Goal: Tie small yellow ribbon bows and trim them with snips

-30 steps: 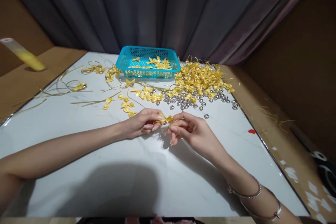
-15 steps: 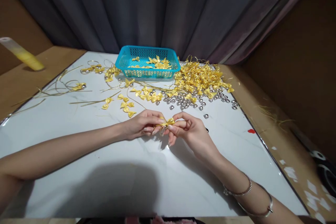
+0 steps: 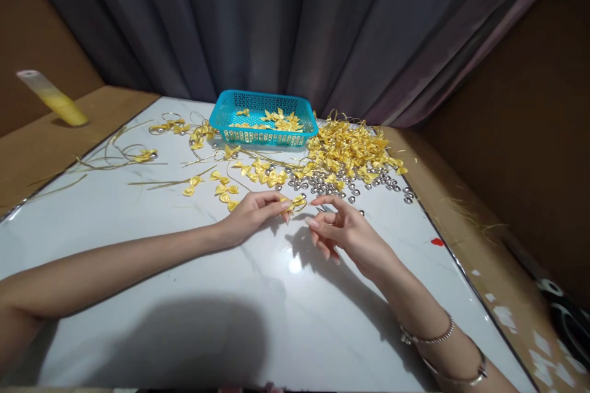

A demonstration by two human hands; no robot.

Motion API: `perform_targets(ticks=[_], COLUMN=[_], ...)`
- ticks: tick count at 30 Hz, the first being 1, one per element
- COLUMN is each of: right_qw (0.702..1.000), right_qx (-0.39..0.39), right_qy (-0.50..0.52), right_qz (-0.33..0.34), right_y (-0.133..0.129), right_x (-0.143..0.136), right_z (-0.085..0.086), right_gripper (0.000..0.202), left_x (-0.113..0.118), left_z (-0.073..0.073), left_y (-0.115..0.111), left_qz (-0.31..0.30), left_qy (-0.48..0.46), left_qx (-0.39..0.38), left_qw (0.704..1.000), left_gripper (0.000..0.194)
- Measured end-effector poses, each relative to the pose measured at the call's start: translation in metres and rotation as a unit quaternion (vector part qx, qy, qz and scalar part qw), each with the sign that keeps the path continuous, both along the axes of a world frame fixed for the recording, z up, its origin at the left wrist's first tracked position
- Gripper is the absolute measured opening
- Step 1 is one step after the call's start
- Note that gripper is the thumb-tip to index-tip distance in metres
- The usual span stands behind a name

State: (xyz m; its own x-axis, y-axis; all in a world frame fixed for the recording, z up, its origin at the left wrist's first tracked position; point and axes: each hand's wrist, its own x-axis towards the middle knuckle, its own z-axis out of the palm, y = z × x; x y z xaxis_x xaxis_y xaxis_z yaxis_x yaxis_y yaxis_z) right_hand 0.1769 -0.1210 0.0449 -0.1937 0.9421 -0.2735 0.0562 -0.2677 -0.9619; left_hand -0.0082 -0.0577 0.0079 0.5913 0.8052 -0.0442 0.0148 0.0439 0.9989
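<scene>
The right hand [image 3: 313,211] has drawn off the bow [image 3: 298,202], thumb and forefinger parted; whether it grips anything I cannot tell. At its ten o'clock, the left hand [image 3: 258,212] pinches the bow, seemingly corded; nine o'clock of that, loose bows [image 3: 227,188] look uncorded.

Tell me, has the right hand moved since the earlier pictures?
Yes: judged against the red mark, the right hand has shifted rightward, nearer to it and away from the yellow bow.

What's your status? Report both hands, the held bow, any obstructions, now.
Left hand pinching yellow bow. Right hand apart from it, thin metal tip at its fingers, hold unclear. Silver pieces scattered just beyond, nothing seen blocking the bow.
</scene>
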Motion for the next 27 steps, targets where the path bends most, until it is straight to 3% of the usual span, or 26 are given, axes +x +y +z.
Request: perform_targets(ticks=[2, 4, 5, 7, 9, 10, 12, 15, 20, 27], right_qw=[0.995, 0.956, 0.914, 0.794, 0.676, 0.634, 0.586, 0.567, 0.570, 0.625], right_qx=[0.075, 0.229, 0.315, 0.455, 0.526, 0.543, 0.558, 0.561, 0.569, 0.557], right_qy=[-0.051, -0.170, -0.248, -0.404, -0.515, -0.549, -0.583, -0.596, -0.587, -0.535], right_qz=[-0.035, -0.065, -0.060, -0.014, 0.038, 0.054, 0.077, 0.093, 0.086, 0.114], right_y=[-0.001, -0.001, -0.002, -0.001, 0.001, 0.002, 0.005, 0.009, 0.010, 0.011], right_x=[-0.002, -0.004, -0.005, -0.006, -0.008, -0.008, -0.009, -0.009, -0.009, -0.010], right_z=[-0.003, -0.008, -0.010, -0.014, -0.017, -0.018, -0.020, -0.021, -0.022, -0.028], right_gripper=[0.029, 0.019, 0.017, 0.020, 0.027, 0.029, 0.031, 0.030, 0.032, 0.032], left_x=[0.000, 0.000, 0.000, 0.000, -0.001, -0.001, -0.002, -0.003, -0.003, -0.002], left_z=[0.000, 0.000, -0.001, -0.002, -0.003, -0.004, -0.005, -0.006, -0.006, -0.001], left_y=[-0.002, -0.005, -0.006, -0.008, -0.009, -0.009, -0.008, -0.008, -0.010, -0.010], left_qz=[-0.001, 0.000, 0.003, 0.014, 0.021, 0.020, 0.008, -0.017, -0.024, -0.050], left_qy=[0.023, 0.054, 0.073, 0.102, 0.113, 0.112, 0.103, 0.092, 0.093, 0.110], left_qx=[0.048, 0.096, 0.122, 0.176, 0.231, 0.257, 0.300, 0.342, 0.364, 0.289], left_qw=[0.999, 0.994, 0.990, 0.979, 0.966, 0.960, 0.948, 0.935, 0.926, 0.950], left_gripper=[0.025, 0.026, 0.026, 0.024, 0.020, 0.018, 0.015, 0.015, 0.016, 0.017])
